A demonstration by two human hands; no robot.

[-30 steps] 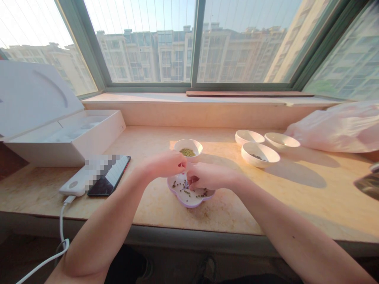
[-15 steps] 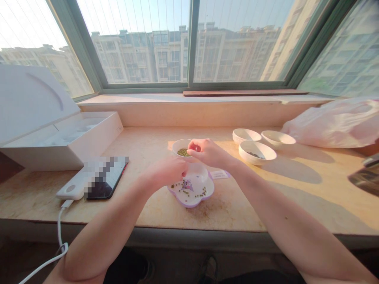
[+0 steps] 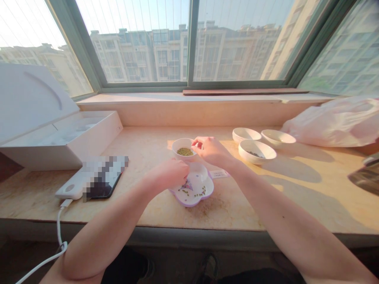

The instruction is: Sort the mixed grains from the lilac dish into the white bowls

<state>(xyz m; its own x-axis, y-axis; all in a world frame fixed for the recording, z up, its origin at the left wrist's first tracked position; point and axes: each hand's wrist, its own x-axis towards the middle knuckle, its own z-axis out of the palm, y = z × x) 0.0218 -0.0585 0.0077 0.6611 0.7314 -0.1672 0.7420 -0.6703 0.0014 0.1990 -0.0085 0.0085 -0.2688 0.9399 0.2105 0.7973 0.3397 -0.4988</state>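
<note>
Green beans (image 3: 203, 191) lie loose in the scalloped tray (image 3: 199, 173), in small clusters around its printed figure, right in front of me near the front edge of the surface (image 3: 237, 209). More of the same, a good heap, sits in the small white bowl (image 3: 178, 143) just behind the tray.

Progress: partway, I'd judge. Bulk of the green in that bowl, a few short rows left in the tray, plus whatever my left grip (image 3: 171, 173) covers. Can't count under there.

Left grip: over the tray's left side, fingers curled down towards the beans; can't tell if anything's pinched. Right grip (image 3: 211, 150): at the bowl's right rim, thumb and fingertips drawn close together; can't tell whether a bean is between them or whether they touch the rim.

Beside the tray, under my right wrist, a flat labelled tab (image 3: 219, 174). Further right, three white bowls grouped: the front bowl (image 3: 257, 160) has dark bits in it, the back-left bowl (image 3: 246, 135) and back-right bowl (image 3: 278, 137) have contents too unclear to call. Plastic bag (image 3: 334, 124) beyond those. Left: phone (image 3: 108, 188), power bank (image 3: 69, 188) with cable (image 3: 60, 225), lidded white box (image 3: 96, 134) behind. Window at the back.
</note>
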